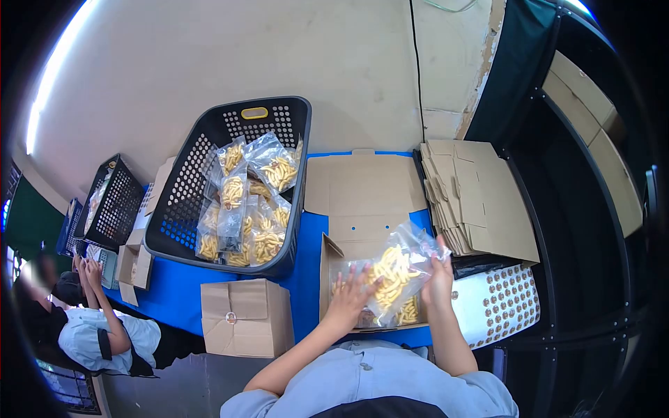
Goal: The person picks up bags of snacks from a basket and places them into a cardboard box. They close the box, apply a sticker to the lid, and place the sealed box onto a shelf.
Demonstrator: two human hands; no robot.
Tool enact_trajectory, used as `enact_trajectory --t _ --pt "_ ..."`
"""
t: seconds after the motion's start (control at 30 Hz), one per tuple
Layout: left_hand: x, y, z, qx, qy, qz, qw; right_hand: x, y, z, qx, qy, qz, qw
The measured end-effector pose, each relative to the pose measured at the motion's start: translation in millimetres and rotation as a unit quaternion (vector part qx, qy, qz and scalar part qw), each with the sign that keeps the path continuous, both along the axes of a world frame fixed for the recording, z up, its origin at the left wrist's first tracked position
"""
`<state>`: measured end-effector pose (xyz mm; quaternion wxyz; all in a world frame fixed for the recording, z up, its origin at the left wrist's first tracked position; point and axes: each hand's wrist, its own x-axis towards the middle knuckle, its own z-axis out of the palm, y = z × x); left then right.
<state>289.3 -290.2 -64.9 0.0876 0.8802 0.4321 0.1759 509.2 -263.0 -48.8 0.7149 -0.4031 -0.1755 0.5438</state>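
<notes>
My right hand [437, 279] grips the edge of a clear plastic bag of yellow curved snack pieces [394, 275]. The bag is tilted above an open cardboard box [324, 268]. My left hand [348, 299] has its fingers stretched out at the bag's left side, low over the box; its fingertips are slightly blurred. Inside the box, under the held bag, lies another bag of yellow pieces [407, 313], partly covered. The box's lid [362, 184] stands folded back toward the wall.
Left of the box, a black perforated basket [296, 230] holds several snack bags. A closed carton [244, 317] stands in front of it. To the right are stacked flat cardboard boxes [481, 195] and a sheet of round stickers [512, 299]. A co-worker [115, 341] is at far left.
</notes>
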Motion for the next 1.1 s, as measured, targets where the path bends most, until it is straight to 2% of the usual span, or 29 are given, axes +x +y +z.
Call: enact_trajectory --t 0.13,0.17,0.2,0.23,0.27,0.3,0.33,0.37,0.43,0.5,0.53,0.57,0.6,0.63,0.67,0.7,0.73,0.83,0.9,0.93,1.03,1.1 --pt "-7.9 11.6 -12.6 -0.010 -0.044 -0.055 0.998 -5.7 2.1 -10.7 -0.045 0.025 0.022 0.998" --pt "-13.9 14.4 -11.7 -0.110 -0.149 -0.030 0.982 -1.7 4.1 -14.9 -0.037 -0.054 0.037 0.997" --pt "-19.2 15.5 -10.5 -0.209 -0.252 -0.002 0.945 1.7 5.5 -20.6 -0.029 -0.133 0.054 0.989" --pt "-21.8 16.8 -10.6 -0.211 -0.252 -0.001 0.944 5.1 8.1 -32.1 -0.031 -0.133 0.054 0.989" --pt "-21.6 19.0 -11.8 -0.279 -0.359 0.098 0.885 10.5 9.9 -46.4 0.008 -0.390 0.091 0.916" --pt "-20.6 22.1 -13.8 -0.340 -0.454 0.191 0.801 16.1 9.2 -53.1 0.044 -0.618 0.120 0.776" --pt "-23.3 25.8 -26.8 -0.344 -0.451 0.184 0.802 8.5 5.3 -41.4 0.015 -0.479 0.196 0.856" --pt "-29.5 27.8 -49.2 -0.348 -0.477 0.190 0.784 4.9 3.9 -44.4 0.010 -0.477 0.189 0.858" --pt "-32.4 30.9 -71.5 -0.354 -0.498 0.197 0.767 -1.8 6.7 -61.1 -0.029 -0.257 0.333 0.907" --pt "-30.5 30.0 -84.1 -0.354 -0.468 0.267 0.764 -9.1 18.1 -90.2 -0.045 -0.265 0.320 0.909" --pt "-31.1 32.8 -94.4 -0.317 -0.433 0.276 0.798 -11.9 27.6 -96.4 -0.058 -0.339 0.318 0.884" --pt "-32.1 35.7 -104.2 -0.317 -0.430 0.276 0.799 -12.8 36.5 -101.5 -0.070 -0.412 0.314 0.852" --pt "-31.6 38.2 -108.4 -0.259 -0.393 0.263 0.842 -15.4 45.3 -100.3 -0.072 -0.451 0.317 0.831" --pt "-30.6 39.9 -109.1 -0.199 -0.355 0.247 0.880 -18.3 54.3 -107.5 -0.073 -0.450 0.315 0.832" --pt "-32.1 42.9 -109.0 -0.189 -0.305 0.251 0.899 -22.7 65.7 -117.0 -0.053 -0.505 0.270 0.818" --pt "-29.2 44.3 -106.8 -0.188 -0.305 0.250 0.900 -24.1 77.3 -129.1 -0.031 -0.559 0.223 0.798" --pt "-23.7 44.0 -102.6 -0.174 -0.296 0.259 0.903 -24.1 87.8 -140.8 -0.029 -0.559 0.222 0.798" --pt "-6.0 41.2 -86.6 -0.137 -0.244 0.271 0.921 -27.4 110.2 -151.4 -0.089 -0.603 0.199 0.767" --pt "2.2 40.9 -85.8 -0.119 -0.086 0.236 0.961 -28.3 117.8 -144.8 -0.115 -0.656 0.121 0.736" --pt "4.9 41.7 -85.2 -0.153 -0.113 0.236 0.953 -27.5 118.8 -138.2 -0.112 -0.657 0.122 0.735" --pt "4.1 46.8 -83.5 -0.136 -0.185 0.255 0.939 -18.1 119.6 -114.5 -0.087 -0.672 0.182 0.712" --pt "-1.3 54.2 -89.7 -0.145 -0.234 0.281 0.919 -9.9 114.4 -103.2 -0.084 -0.548 0.254 0.793"
